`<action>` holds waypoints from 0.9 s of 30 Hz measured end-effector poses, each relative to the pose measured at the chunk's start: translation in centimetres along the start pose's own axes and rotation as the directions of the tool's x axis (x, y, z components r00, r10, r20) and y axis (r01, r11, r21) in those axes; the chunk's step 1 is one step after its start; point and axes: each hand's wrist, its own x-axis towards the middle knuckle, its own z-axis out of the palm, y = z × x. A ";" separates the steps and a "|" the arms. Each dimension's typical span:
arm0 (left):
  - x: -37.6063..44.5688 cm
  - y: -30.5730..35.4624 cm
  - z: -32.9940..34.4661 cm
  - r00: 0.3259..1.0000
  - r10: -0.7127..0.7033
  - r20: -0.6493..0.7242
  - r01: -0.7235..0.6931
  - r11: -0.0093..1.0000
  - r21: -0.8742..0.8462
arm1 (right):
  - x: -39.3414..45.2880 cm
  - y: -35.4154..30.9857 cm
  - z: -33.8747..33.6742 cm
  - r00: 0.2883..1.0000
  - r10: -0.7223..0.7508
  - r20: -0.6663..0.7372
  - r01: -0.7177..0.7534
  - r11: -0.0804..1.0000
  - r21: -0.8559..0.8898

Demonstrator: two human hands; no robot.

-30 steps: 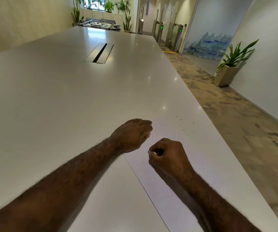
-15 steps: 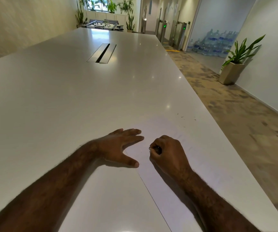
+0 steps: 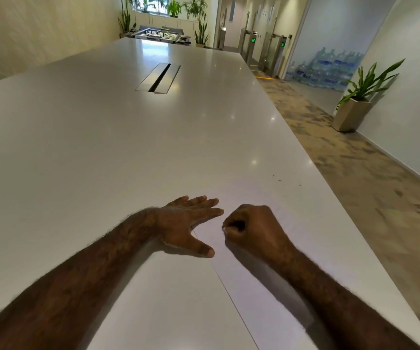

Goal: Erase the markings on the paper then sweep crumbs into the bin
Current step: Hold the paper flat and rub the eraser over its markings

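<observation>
A white sheet of paper lies near the right edge of the long white table. My left hand lies flat with fingers spread, pressing the paper's left edge. My right hand is curled in a fist on the paper, pinching a small whitish thing, probably an eraser, mostly hidden by the fingers. A few dark crumbs are scattered on the table just beyond the paper. No bin is in view.
The table's right edge runs close to my right arm, with carpeted floor beyond. A cable slot sits mid-table far ahead. A potted plant stands by the right wall.
My left hand opened from a loose fist and settled flat on the paper's left edge. My right hand stayed curled on the paper, shifting only slightly.
</observation>
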 end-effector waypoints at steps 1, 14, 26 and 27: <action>0.0 0.0 0.0 1.000 0.003 -0.001 -0.003 1.000 -0.002 | 0.0 -0.1 -0.1 0.999 -0.015 0.047 0.015 1.000 0.003; -0.2 0.2 -0.4 1.000 0.026 -0.002 -0.026 0.999 -0.024 | 1.3 -0.4 0.1 0.986 -0.005 0.167 -0.009 0.997 0.079; -0.3 0.3 -0.6 0.999 0.028 0.019 -0.028 1.000 -0.001 | 1.6 -0.6 0.7 0.991 0.022 0.133 -0.041 0.990 0.138; -0.3 0.4 -0.6 0.999 0.029 0.022 -0.029 1.000 -0.001 | 1.6 -0.4 0.8 0.987 0.016 0.160 -0.041 0.988 0.151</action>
